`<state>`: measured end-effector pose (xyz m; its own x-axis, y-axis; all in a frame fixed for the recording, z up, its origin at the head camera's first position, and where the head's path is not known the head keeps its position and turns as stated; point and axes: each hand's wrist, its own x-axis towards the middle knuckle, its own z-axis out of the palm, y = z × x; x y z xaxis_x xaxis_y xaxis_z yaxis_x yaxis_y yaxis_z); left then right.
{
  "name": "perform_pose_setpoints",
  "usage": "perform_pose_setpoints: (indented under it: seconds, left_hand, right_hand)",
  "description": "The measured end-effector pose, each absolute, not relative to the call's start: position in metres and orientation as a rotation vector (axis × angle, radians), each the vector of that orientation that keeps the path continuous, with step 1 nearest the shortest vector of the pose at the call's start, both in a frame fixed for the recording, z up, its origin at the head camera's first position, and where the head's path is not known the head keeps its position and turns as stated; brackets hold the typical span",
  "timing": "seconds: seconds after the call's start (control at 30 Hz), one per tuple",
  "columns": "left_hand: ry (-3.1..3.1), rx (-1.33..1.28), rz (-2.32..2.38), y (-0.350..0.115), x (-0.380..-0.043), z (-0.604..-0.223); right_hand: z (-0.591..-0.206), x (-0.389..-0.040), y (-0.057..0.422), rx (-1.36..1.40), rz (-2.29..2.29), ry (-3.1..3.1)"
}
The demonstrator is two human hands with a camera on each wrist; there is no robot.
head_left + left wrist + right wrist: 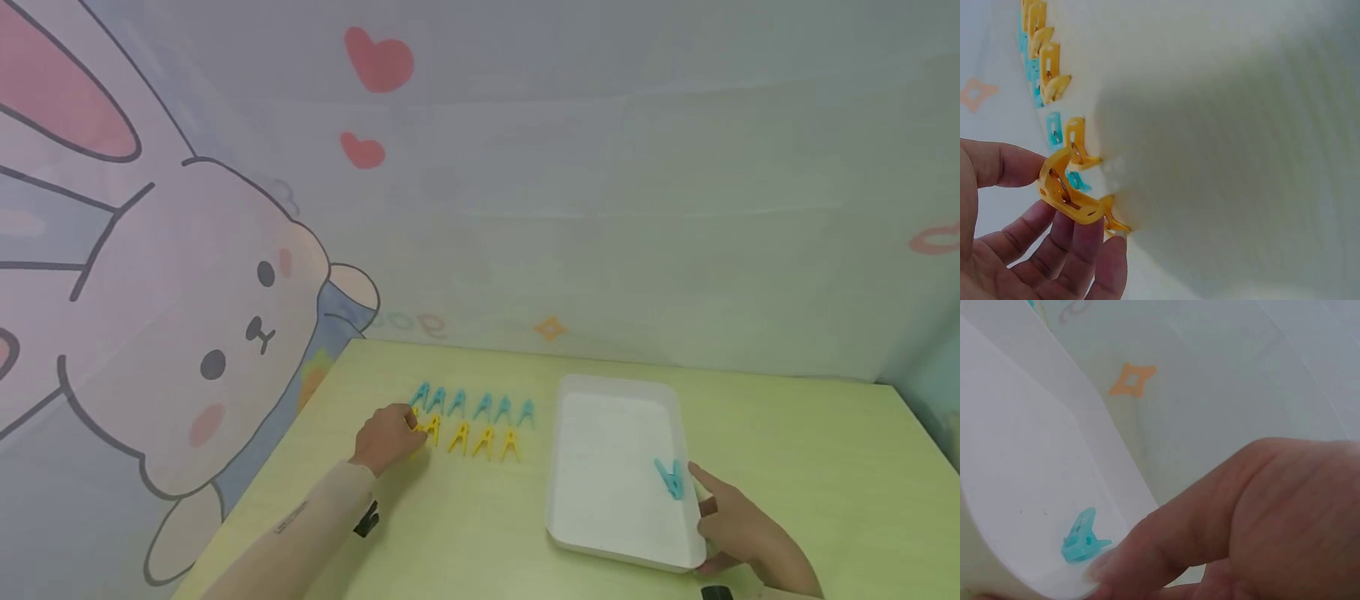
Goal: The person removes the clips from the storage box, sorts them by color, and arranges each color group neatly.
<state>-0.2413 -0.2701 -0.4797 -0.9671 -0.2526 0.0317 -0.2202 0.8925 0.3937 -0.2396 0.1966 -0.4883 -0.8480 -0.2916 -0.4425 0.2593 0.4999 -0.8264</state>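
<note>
My left hand [386,437] is at the left end of a row of yellow clothespins [483,442]. Between thumb and fingers it pinches one yellow clothespin [1088,214], seen large in the left wrist view. Behind that row stands a row of blue clothespins [483,407]. To the right lies a shallow white tray [607,467], with a single blue clothespin [673,482] inside near its right wall. My right hand [742,525] grips the tray's right rim close to the near corner; the thumb tip lies over the rim, and the other fingers are partly hidden.
Everything rests on a light green table [465,533]. A wall cloth [637,208] with a rabbit, hearts and a star rises behind the table's back edge. Table surface shows between the rows and the tray, and right of the tray.
</note>
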Motion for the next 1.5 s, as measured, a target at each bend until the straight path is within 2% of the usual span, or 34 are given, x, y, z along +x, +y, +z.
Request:
perform_pose_setpoints:
  seconds: [0.57, 1.1, 1.3, 1.5]
  left_hand:
    - [-3.083, 0.511, -0.477, -0.288, -0.235, -0.492]
    - [-3.033, 0.517, -0.493, -0.288, -0.233, -0.482]
    - [-2.971, 0.404, -0.549, -0.281, -0.240, -0.478]
    - [-2.837, 0.060, -0.664, -0.257, -0.250, -0.476]
  right_hand:
    - [-0.489, -0.239, 0.195, -0.029, -1.341, 2.215]
    - [-0.489, -0.238, 0.193, -0.039, -1.367, 2.205]
    - [-0.489, -0.239, 0.194, -0.055, -1.350, 2.213]
    - [-0.490, -0.240, 0.194, -0.050, -1.344, 2.214]
